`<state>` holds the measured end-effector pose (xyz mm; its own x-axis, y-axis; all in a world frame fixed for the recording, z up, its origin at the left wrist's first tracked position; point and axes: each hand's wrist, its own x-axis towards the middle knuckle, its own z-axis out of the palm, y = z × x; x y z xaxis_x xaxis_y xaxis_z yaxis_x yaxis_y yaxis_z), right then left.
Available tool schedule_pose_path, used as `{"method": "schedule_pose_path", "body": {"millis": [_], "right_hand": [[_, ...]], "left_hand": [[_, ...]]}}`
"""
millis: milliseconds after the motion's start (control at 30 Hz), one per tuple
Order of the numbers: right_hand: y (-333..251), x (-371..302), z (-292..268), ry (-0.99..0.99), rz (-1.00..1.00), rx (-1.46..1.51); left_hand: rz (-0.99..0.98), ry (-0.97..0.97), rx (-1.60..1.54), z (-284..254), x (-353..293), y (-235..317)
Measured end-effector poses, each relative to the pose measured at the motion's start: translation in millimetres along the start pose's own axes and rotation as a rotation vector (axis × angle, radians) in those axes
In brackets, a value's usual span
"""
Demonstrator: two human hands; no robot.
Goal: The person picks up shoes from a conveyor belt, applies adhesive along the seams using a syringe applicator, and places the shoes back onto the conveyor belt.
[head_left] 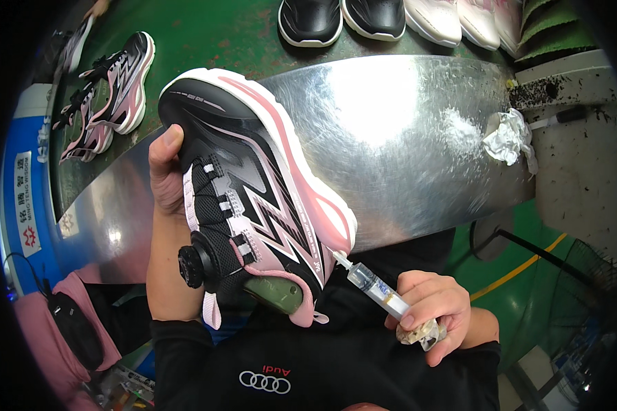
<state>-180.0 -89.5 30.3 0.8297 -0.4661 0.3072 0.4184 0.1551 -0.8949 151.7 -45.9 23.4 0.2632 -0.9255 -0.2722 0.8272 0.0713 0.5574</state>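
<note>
A person is looking down at their own two hands working over a shiny metal surface (404, 137) that is filling the middle of the frame.

The left hand (168, 205), at centre left, is gripping one black and pink sneaker (253, 192), with the thumb lying along the toe end and the fingers wrapped out of sight behind the shoe. The sneaker is being held tilted in the air above the person's lap, toe toward the upper left, heel toward the lower centre. A round black dial (192, 266) is sitting on its tongue, and a dark green shoe form (275, 293) is showing inside the opening.

The right hand (432, 312), at lower right, is holding one clear syringe (373, 282), fingers closed around its barrel. The syringe tip is touching the pale sole edge near the heel.

In the upper left, two more black and pink sneakers (110, 92) are lying side by side on a green surface (206, 34). Along the top edge, two black shoes (343, 19) are sitting beside three pale pink ones (459, 20), all partly cut off by the frame. One crumpled white wad (507, 137) is resting at the right end of the metal surface. At the far upper left, another person's hand (97, 8) is barely showing.
</note>
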Motion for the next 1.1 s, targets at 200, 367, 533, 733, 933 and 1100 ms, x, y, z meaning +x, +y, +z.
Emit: {"method": "schedule_pose_path", "body": {"millis": [200,367,533,733,933,1100], "right_hand": [[5,-6,0,0.004,-0.032,-0.038],[10,-10,2,0.037,-0.065,-0.045],[14,-12,-1,0.046,-0.048,-0.063],[22,-10,-4,0.049,-0.072,-0.081],[26,-2,-4,0.049,-0.087,-0.113],[37,-3,7,0.114,-0.11,-0.141]], "left_hand": [[-0.004,0.02,0.008,-7,2,3],[-0.014,0.076,-0.008,-12,2,4],[-0.028,0.11,0.116,-5,-2,8],[-0.102,0.172,0.396,-47,-29,40],[-0.034,0.296,0.777,-119,-84,78],[-0.099,0.307,0.828,-92,-108,66]]}}
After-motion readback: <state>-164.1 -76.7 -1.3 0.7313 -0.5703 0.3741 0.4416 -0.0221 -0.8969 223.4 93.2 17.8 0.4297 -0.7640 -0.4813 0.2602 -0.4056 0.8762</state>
